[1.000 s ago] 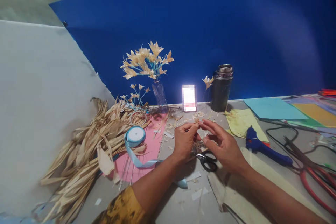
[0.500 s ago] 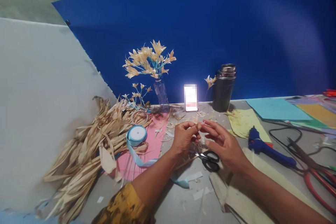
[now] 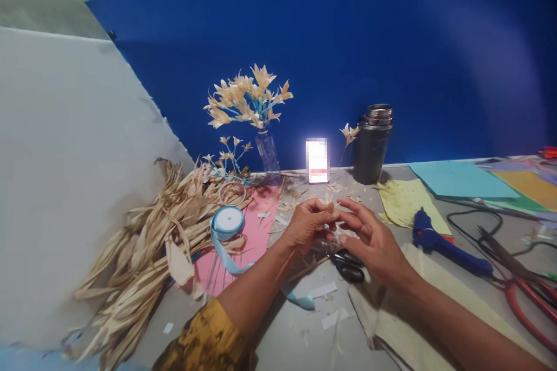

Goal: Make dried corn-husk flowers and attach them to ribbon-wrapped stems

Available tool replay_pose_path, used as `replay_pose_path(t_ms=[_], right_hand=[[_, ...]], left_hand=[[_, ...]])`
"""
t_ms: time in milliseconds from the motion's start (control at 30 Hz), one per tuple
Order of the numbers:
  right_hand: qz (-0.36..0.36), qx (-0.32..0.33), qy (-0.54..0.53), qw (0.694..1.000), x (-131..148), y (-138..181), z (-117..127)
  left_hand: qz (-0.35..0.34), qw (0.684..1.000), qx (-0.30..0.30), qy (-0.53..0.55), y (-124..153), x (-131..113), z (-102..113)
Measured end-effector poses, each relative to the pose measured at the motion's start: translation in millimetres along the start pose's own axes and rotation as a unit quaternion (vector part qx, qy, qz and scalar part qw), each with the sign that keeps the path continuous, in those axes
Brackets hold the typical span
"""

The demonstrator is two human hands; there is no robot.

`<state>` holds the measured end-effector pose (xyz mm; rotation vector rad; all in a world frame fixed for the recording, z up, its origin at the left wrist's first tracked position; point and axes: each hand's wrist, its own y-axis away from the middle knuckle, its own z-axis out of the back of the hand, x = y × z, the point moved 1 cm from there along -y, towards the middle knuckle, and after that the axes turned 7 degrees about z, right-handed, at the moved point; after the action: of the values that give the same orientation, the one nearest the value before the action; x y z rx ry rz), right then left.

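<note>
My left hand [image 3: 310, 225] and my right hand [image 3: 369, 240] meet over the grey table [image 3: 304, 330], fingertips pinched together on a small pale piece of dried husk [image 3: 331, 208]. Just under the right hand lie black-handled scissors [image 3: 348, 265]. A roll of light blue ribbon [image 3: 228, 222] sits on a pink paper sheet [image 3: 243, 243] to the left of my left hand, its loose end trailing under my forearm.
A heap of dried corn husks [image 3: 148, 249] fills the left. Husk flowers in a small bottle [image 3: 266, 153], a lit phone [image 3: 316, 160] and a dark steel flask [image 3: 372, 142] stand at the back. A blue glue gun [image 3: 439, 240], coloured papers [image 3: 461, 179] and red-handled shears [image 3: 528, 295] lie right.
Both hands have drifted slightly right and lower, staying pinched together on the husk piece; the right hand now partly covers the scissors.
</note>
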<state>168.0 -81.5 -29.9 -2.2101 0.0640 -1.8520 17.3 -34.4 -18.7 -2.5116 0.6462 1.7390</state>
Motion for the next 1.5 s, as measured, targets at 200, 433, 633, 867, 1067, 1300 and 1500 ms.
replay_pose_path(t_ms=[200, 433, 633, 867, 1067, 1300, 1500], right_hand=[[0.013, 0.011, -0.058, 0.998, 3.2, 2.5, -7.9], [0.028, 0.054, -0.122, 0.991, -1.3, -0.9, -4.0], [0.017, 0.071, -0.148, 0.986, -3.3, -0.1, -2.3], [-0.011, 0.103, -0.248, 0.963, 1.8, 1.4, -9.1], [-0.065, 0.095, -0.284, 0.952, 3.9, 4.2, -12.5], [-0.074, 0.053, -0.237, 0.967, -1.6, 0.9, -5.3], [-0.060, 0.006, -0.164, 0.985, -0.3, -5.7, 4.4]], left_hand=[[-0.017, 0.998, 0.021, 0.061, -2.8, 5.7, -2.1], [-0.041, 0.998, 0.005, 0.054, -2.1, 6.1, -3.6], [-0.042, 0.999, -0.023, 0.008, -0.4, -0.8, 0.3], [-0.041, 0.999, 0.008, -0.012, -0.7, -4.0, 5.9], [-0.038, 0.999, 0.002, -0.009, 2.8, -7.7, 0.8], [-0.037, 0.999, -0.030, 0.016, 3.2, -4.0, -3.4], [-0.050, 0.998, 0.002, 0.034, 3.8, -4.6, -4.9]])
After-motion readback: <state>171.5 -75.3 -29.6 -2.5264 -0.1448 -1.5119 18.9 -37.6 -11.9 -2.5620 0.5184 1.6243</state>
